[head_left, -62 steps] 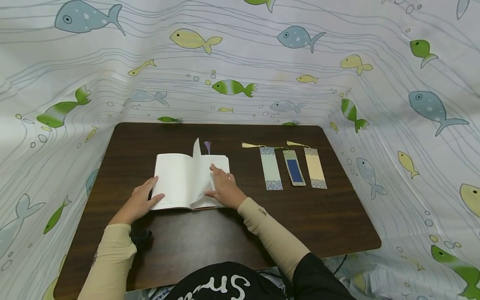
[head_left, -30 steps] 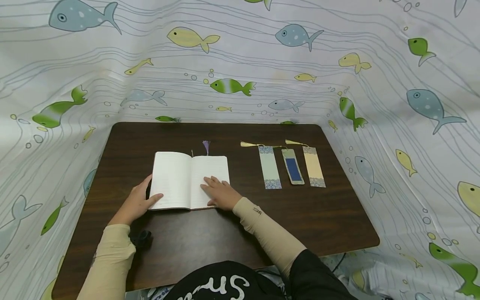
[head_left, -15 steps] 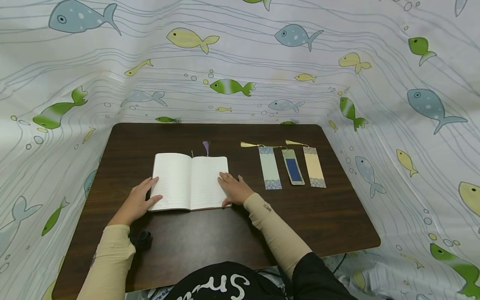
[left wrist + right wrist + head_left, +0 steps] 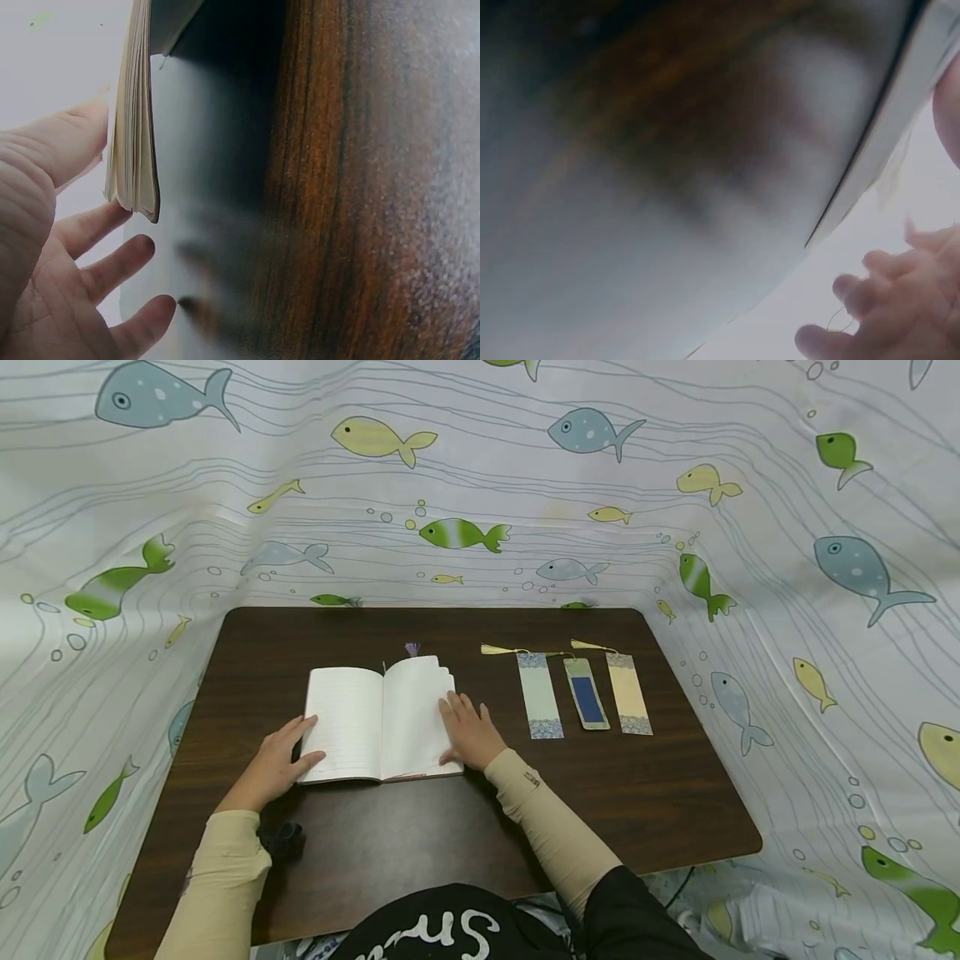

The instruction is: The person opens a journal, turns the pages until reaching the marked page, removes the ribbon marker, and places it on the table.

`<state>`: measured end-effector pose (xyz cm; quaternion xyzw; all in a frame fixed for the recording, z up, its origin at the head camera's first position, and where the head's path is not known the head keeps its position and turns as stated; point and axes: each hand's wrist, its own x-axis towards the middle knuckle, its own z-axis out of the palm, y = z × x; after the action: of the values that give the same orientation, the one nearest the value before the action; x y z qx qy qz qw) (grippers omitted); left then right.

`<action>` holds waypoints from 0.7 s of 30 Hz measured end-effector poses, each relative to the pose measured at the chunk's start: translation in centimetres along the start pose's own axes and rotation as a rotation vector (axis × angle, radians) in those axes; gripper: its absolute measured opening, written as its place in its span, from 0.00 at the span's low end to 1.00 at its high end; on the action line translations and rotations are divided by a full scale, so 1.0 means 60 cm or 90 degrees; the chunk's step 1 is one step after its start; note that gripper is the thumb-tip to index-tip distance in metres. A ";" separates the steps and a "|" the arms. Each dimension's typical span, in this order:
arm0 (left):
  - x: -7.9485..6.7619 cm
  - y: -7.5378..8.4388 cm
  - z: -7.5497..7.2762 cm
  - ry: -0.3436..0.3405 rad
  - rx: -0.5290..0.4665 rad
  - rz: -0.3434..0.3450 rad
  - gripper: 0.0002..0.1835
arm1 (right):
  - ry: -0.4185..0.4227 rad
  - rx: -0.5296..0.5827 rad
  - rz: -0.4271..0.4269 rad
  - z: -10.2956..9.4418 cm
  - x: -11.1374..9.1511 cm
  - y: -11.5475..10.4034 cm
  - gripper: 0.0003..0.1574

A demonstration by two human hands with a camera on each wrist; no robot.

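Observation:
An open notebook (image 4: 343,718) with lined pages lies on the brown table. At its left edge my left hand (image 4: 276,758) rests, thumb on the page; in the left wrist view the thumb (image 4: 79,131) lies against the page block (image 4: 133,142) and the other fingers reach past its corner. My right hand (image 4: 472,732) touches the right edge, where several pages (image 4: 414,714) bulge upward with their corners fanned. In the right wrist view the fingers (image 4: 885,281) are loosely bent beside the book's edge (image 4: 870,157). A purple tassel (image 4: 412,649) shows past the book's top.
Right of the book lie three tasselled bookmarks: a pale green one (image 4: 539,695), one with a blue panel (image 4: 587,695) and a cream one (image 4: 629,693). A small black object (image 4: 283,841) is beside the left wrist. Fish-patterned cloth (image 4: 465,468) surrounds the table (image 4: 397,835).
A page that stood upright was laid flat by the right hand, which then slid to the right edge. The right-hand pages now bulge up there. My left hand stays put.

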<state>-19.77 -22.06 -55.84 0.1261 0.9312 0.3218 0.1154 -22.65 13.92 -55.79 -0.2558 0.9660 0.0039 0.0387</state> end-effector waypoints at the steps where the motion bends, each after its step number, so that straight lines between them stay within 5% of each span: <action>1: 0.000 0.000 0.000 0.000 0.000 0.000 0.42 | 0.003 -0.007 0.015 0.002 0.002 0.000 0.73; 8: 0.001 -0.001 0.001 0.001 -0.002 0.003 0.42 | 0.029 0.042 0.043 0.005 0.012 -0.004 0.73; 13: 0.001 0.002 0.000 -0.004 -0.009 -0.004 0.42 | 0.021 0.239 0.012 -0.004 0.026 -0.016 0.65; 21: -0.005 0.011 -0.005 -0.008 -0.048 -0.007 0.36 | -0.045 0.497 -0.130 -0.023 0.026 -0.051 0.55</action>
<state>-19.45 -21.80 -55.17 0.1184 0.9184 0.3551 0.1278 -22.57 10.43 -54.50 -0.3165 0.8626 -0.3580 0.1664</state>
